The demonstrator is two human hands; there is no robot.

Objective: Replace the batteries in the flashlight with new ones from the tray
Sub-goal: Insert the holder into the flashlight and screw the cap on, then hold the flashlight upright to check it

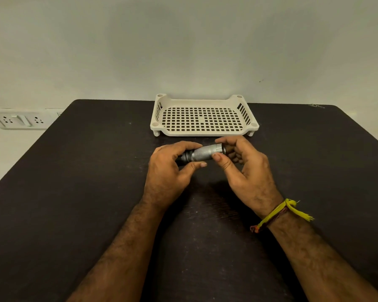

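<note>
A small silver flashlight (203,153) with a knurled barrel and a dark head lies level between both hands, just above the dark table (85,171). My left hand (168,171) grips its dark head end on the left. My right hand (244,171) pinches the tail end with thumb and fingers; the tail cap is hidden behind those fingers. The cream perforated tray (205,131) stands behind the hands near the table's far edge, and I see no batteries in it.
A pale wall rises right behind the table. A white socket plate (20,120) is on the wall at the left. A yellow thread band (282,212) is tied around my right wrist.
</note>
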